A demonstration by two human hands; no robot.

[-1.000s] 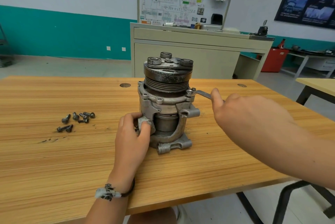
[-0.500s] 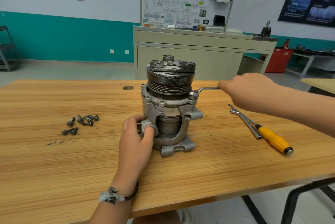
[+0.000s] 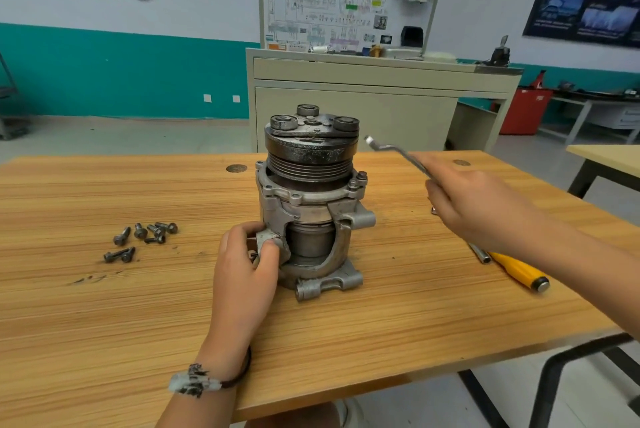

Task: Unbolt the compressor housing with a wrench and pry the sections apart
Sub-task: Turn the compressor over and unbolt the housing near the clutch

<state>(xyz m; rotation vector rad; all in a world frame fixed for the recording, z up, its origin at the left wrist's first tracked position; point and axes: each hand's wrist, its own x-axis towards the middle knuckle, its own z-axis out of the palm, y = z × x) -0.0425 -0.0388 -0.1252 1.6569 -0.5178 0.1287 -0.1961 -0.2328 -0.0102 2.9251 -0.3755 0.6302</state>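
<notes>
**Compressor on the tabletop, head view.** We are looking at a compressor (image 3: pixel 311 212) standing upright near the middle of a pale, streaky wood-grain tabletop (image 3: pixel 104 306). Its housing is dull grey cast metal, rough and pitted. A cutaway opening in the front is exposing a smooth dark cylinder inside. A black pulley (image 3: pixel 311 159) with fine parallel grooves is capping the housing, and a worn plate with three round bosses is sitting on top of it.

The left hand (image 3: pixel 246 264) is gripping a cast lug low on the housing's left side, with thumb and fingers curled round it. A thin dark wrist band (image 3: pixel 207 381) with a pale knotted piece is circling that wrist.

The right hand (image 3: pixel 474 205) is clamping the shank of a slim bright steel wrench (image 3: pixel 394 152) and holding it in the air to the right of the pulley. The wrench's cranked ring end is pointing at the pulley's upper edge and is standing clear of it. Below it, a hex-headed bolt (image 3: pixel 362 176) is sitting in the flange ear at the housing's right shoulder.

A small scatter of dark loose bolts (image 3: pixel 142 240) is lying on the tabletop well to the left. On the right, a yellow-handled screwdriver (image 3: pixel 519 271) and a slender metal rod (image 3: pixel 479 254) are lying just beside each other, partly hidden by the right forearm.
</notes>
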